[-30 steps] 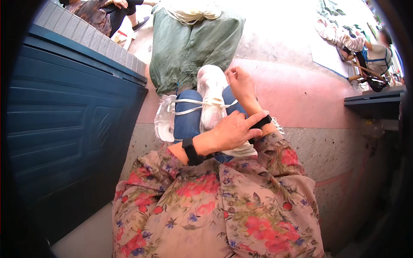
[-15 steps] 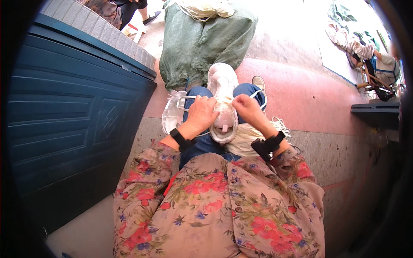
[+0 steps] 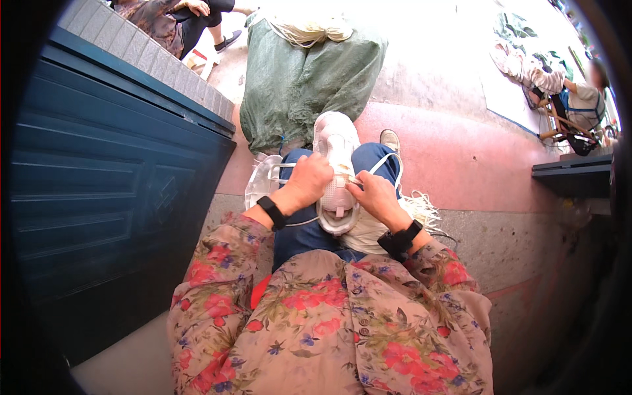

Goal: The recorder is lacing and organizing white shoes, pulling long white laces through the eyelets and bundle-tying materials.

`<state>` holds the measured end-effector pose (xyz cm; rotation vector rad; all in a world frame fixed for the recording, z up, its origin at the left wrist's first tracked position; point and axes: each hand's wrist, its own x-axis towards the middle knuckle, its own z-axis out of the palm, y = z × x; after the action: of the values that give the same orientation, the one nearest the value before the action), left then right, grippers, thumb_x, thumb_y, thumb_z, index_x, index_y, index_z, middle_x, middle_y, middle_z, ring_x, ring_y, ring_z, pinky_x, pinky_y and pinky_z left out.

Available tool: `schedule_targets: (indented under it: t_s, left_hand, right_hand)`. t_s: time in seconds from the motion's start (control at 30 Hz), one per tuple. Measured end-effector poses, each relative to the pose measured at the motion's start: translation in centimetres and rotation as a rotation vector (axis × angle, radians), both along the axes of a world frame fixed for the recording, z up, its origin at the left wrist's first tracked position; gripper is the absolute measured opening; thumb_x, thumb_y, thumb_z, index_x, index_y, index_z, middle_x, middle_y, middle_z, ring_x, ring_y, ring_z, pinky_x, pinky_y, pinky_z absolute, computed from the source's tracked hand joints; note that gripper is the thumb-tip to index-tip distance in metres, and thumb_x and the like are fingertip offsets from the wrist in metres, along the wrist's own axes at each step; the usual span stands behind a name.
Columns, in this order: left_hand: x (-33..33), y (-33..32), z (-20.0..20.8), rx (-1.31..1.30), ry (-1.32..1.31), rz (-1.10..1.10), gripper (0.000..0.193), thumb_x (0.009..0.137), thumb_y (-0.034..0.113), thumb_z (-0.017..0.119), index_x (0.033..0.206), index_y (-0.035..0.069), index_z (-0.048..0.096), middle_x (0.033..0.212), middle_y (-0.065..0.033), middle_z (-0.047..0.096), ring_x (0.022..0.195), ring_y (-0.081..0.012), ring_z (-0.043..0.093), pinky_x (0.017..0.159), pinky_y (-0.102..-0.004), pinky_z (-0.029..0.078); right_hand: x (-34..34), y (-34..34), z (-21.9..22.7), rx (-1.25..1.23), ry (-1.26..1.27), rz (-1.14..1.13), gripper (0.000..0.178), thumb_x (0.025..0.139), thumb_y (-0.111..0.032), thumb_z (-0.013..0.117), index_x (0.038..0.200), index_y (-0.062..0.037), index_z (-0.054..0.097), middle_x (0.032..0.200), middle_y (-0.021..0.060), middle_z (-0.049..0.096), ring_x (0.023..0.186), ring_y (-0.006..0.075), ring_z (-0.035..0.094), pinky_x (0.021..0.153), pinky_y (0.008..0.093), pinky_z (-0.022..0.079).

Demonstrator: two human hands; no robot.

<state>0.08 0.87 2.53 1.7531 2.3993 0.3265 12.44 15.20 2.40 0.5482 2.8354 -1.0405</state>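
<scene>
A pale white-pink sneaker [image 3: 338, 137] rests between my knees, its toe pointing away from me and its heel toward me. My left hand [image 3: 308, 183] is closed at the left edge of the lacing, with a white shoelace [image 3: 288, 164] looping out beside it. On the right edge, my right hand [image 3: 378, 196] pinches the lace, and a loop of it arches over my right knee. My fingers partly cover the eyelets. Left of my left knee is another whitish shoe [image 3: 259, 187], partly hidden.
A bundle of white laces [image 3: 368, 235] lies by my right thigh. Ahead stands a green sack [image 3: 309, 82] with more laces [image 3: 306, 31] on top. A dark blue panelled door [image 3: 99, 178] flanks my left. Other people sit at far left and far right.
My right hand has come down and closer to the shoe's lacing, its fingers now pinching at the eyelet edge. My left hand stays by the lacing. The whole view has shifted slightly.
</scene>
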Motion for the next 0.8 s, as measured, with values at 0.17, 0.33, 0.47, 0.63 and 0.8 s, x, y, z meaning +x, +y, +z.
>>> schedule_targets:
  t_s: [0.17,0.33,0.47,0.63,0.8]
  left_hand:
    - [-0.2,2.2,10.6,0.834,-0.948,0.188,0.009,0.084,0.009,0.054,0.086,0.002,0.057,0.082,-0.0041,0.056,0.085,-0.0137,0.052,0.075,-0.0275,0.04]
    - [-1.2,1.4,5.6,0.362,-0.927,0.388,0.015,0.085,0.011,0.053,0.095,0.0,0.056,0.068,0.0028,0.05,0.059,-0.0043,0.045,0.051,-0.0184,0.039]
    - [0.1,-0.2,2.2,0.171,-0.983,0.475,0.016,0.082,0.013,0.054,0.093,0.001,0.058,0.064,-0.0017,0.055,0.061,-0.0082,0.052,0.052,-0.0224,0.042]
    - [1.7,-0.1,0.7,0.097,-0.466,0.359,0.016,0.076,0.017,0.055,0.081,0.003,0.06,0.073,-0.015,0.058,0.068,-0.0295,0.059,0.06,-0.0362,0.046]
    - [2.5,-0.2,0.1,-0.017,-0.216,0.374,0.016,0.077,0.019,0.049,0.076,0.005,0.057,0.074,-0.0144,0.059,0.07,-0.0331,0.057,0.061,-0.0419,0.045]
  right_hand:
    - [0.1,0.2,0.3,-0.082,-0.024,-0.003,0.031,0.076,-0.033,0.057,0.078,-0.0016,0.056,0.073,0.0192,0.059,0.072,0.0357,0.058,0.062,0.0436,0.044]
    - [0.2,0.5,0.5,-0.123,-0.001,-0.035,0.032,0.077,-0.033,0.056,0.078,-0.0014,0.057,0.072,0.0193,0.059,0.071,0.0361,0.057,0.061,0.0429,0.044]
    - [1.0,1.0,1.2,-0.259,-0.046,-0.054,0.032,0.079,-0.033,0.054,0.072,-0.0014,0.057,0.065,0.0186,0.056,0.065,0.0347,0.057,0.057,0.0414,0.042]
    - [1.4,1.7,1.2,-0.275,0.003,0.017,0.033,0.08,-0.031,0.052,0.069,-0.0008,0.056,0.06,0.019,0.054,0.061,0.0341,0.055,0.054,0.0406,0.04]
    - [0.8,2.3,1.1,-0.276,0.058,-0.136,0.028,0.08,-0.032,0.055,0.078,-0.0039,0.06,0.066,0.0169,0.058,0.065,0.0321,0.058,0.058,0.0378,0.044]
